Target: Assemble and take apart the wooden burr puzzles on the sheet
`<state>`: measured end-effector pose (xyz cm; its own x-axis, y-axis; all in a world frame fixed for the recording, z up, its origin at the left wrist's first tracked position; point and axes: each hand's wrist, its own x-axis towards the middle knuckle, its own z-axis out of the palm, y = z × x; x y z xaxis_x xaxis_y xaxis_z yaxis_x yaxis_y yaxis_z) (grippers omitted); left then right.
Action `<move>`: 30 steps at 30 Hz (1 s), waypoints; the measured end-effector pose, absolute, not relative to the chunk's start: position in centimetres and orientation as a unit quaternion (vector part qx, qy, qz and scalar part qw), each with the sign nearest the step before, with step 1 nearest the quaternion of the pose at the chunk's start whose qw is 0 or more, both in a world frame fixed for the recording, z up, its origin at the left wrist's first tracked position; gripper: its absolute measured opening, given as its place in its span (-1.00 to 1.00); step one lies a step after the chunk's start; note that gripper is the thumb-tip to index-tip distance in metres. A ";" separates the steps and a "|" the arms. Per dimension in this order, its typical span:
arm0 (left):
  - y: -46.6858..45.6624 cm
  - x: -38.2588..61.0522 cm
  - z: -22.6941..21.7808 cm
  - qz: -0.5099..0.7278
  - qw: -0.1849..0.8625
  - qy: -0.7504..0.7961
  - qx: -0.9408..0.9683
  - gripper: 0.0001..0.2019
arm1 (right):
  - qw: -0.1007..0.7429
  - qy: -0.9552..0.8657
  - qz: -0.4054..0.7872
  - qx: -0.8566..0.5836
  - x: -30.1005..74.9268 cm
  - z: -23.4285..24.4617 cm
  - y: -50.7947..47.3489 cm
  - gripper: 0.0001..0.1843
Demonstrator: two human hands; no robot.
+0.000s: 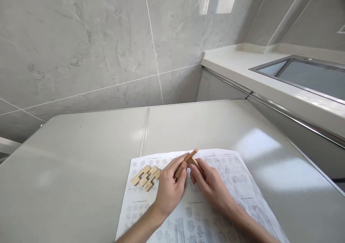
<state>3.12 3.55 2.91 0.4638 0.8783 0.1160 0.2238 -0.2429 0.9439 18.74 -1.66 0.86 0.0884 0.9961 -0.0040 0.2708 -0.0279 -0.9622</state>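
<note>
My left hand (pixel 169 187) and my right hand (pixel 208 182) meet over a printed instruction sheet (pixel 237 180) on a pale grey table (pixel 81 153). Both pinch the same small bundle of notched wooden puzzle sticks (pixel 188 159), which tilts up to the right. The left fingers wrap its lower end; the right fingertips press its middle from the right. Just left of my left hand, several more wooden pieces (pixel 146 176) lie interlocked on the sheet.
A grey tiled wall (pixel 94 45) rises behind the table. At the right runs a white counter (pixel 242 69) with a steel sink (pixel 309 76) set in it. A seam (pixel 144 131) divides the tabletop.
</note>
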 end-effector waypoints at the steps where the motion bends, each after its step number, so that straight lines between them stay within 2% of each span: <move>1: 3.5 3.1 2.8 0.345 0.469 0.387 0.714 -0.61 | 0.443 -0.537 0.409 -0.590 18.7 0.9 -1.7 -0.58; 10: 3.1 3.4 2.4 0.343 0.453 0.360 0.740 -0.52 | 0.449 -0.543 0.395 -0.589 18.8 1.2 -1.4 -0.59; 30: 3.0 3.3 2.0 0.340 0.406 0.364 0.766 -0.56 | 0.411 -0.555 0.401 -0.602 19.0 0.9 -1.6 -0.59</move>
<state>3.32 3.03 1.97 0.5036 0.8341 0.2249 0.2823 -0.4050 0.8696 18.96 -1.61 0.89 0.0623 0.9977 -0.0278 0.3386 -0.0473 -0.9397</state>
